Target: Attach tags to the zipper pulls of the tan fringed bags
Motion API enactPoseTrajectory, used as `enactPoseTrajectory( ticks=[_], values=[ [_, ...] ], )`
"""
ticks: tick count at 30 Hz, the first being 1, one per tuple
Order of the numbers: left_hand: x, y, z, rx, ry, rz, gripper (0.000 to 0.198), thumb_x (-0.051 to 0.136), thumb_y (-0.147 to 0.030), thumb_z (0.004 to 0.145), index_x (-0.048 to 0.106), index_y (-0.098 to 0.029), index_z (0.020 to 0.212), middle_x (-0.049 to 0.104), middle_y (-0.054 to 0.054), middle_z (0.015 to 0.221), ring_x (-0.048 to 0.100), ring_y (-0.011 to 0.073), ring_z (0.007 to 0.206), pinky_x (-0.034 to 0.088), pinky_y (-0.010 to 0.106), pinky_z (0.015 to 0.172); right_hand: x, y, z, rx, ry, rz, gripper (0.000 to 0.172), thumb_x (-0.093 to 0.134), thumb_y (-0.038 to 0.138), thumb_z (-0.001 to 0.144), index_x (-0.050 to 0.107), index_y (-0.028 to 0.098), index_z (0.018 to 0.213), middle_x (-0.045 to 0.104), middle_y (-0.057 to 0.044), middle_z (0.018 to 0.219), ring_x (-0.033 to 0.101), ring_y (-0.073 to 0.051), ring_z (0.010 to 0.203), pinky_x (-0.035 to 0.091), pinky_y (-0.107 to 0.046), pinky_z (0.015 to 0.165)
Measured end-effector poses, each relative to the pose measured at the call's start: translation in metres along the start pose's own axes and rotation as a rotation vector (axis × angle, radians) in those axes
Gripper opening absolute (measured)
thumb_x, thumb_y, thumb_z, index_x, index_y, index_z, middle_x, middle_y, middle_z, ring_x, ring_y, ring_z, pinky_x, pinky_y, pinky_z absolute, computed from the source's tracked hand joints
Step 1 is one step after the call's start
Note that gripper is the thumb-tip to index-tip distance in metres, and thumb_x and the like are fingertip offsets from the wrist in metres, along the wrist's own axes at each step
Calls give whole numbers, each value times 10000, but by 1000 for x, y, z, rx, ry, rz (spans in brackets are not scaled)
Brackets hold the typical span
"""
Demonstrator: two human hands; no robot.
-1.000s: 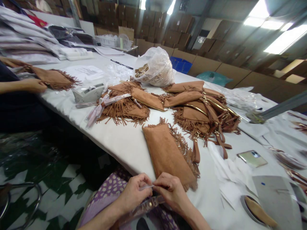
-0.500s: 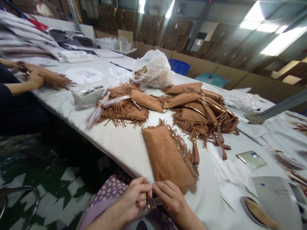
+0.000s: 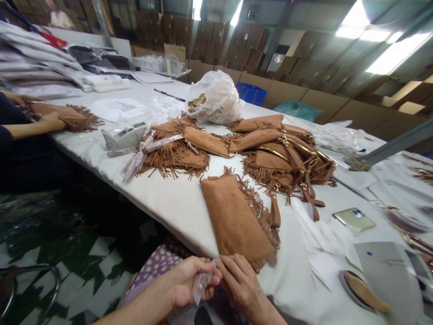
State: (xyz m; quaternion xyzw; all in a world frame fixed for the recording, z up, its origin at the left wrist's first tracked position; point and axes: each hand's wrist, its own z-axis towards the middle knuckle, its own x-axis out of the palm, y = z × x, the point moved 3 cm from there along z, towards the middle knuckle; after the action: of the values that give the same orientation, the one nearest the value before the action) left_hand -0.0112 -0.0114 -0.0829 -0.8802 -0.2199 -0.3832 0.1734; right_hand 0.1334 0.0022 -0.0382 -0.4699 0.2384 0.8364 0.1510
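Above my lap, my left hand (image 3: 192, 280) is closed on a small clear plastic bag (image 3: 200, 285), which hangs from its fingers. Fingertips of my right hand (image 3: 241, 284) pinch at the bag's upper end, touching those of the left; the exact grip is partly hidden. Just beyond my hands a tan suede fringed pouch (image 3: 237, 216) lies flat at the table's edge, its fringe to the right. A brown wrist strap (image 3: 275, 212) rests beside that fringe.
More fringed pouches (image 3: 277, 158) are heaped farther back, before a plastic bag of scraps (image 3: 218, 97). A tape dispenser (image 3: 125, 135) stands left; a phone (image 3: 354, 219) and tape roll (image 3: 363, 291) lie right. A co-worker's hand (image 3: 50, 122) holds another pouch at far left.
My left hand has turned palm-up, and the clear bag now shows hanging from it. A brown piece with metal seen under my hands is out of sight. The co-worker's pouch has shifted left.
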Motion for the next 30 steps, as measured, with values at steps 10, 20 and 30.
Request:
enactPoseTrajectory(
  ticks=[10, 20, 30],
  values=[
    [-8, 3, -5, -66, -55, 259, 201, 675, -244, 759, 536, -124, 678, 551, -13, 492, 414, 36, 350, 237, 124, 348, 6, 3, -7, -90, 2, -113, 311, 380, 141, 926, 599, 152, 1146, 689, -102, 1005, 579, -209, 849, 453, -417, 813],
    [-4, 8, -6, 240, -99, 483, 475, 619, -639, 686, 383, -229, 722, 353, -137, 429, 153, 13, 284, 3, 192, 328, 1, 2, 0, -84, 20, -95, 321, 372, 143, 932, 590, 166, 1167, 690, -91, 952, 572, -198, 827, 463, -402, 808],
    [1, 13, -12, 336, -113, 497, 421, 675, -548, 685, 451, -191, 677, 364, -109, 457, 216, 22, 350, 101, 167, 354, 4, 10, -4, 29, 41, -101, 240, 460, 189, 918, 597, 181, 1115, 677, -61, 895, 561, -172, 789, 454, -346, 744]
  ],
)
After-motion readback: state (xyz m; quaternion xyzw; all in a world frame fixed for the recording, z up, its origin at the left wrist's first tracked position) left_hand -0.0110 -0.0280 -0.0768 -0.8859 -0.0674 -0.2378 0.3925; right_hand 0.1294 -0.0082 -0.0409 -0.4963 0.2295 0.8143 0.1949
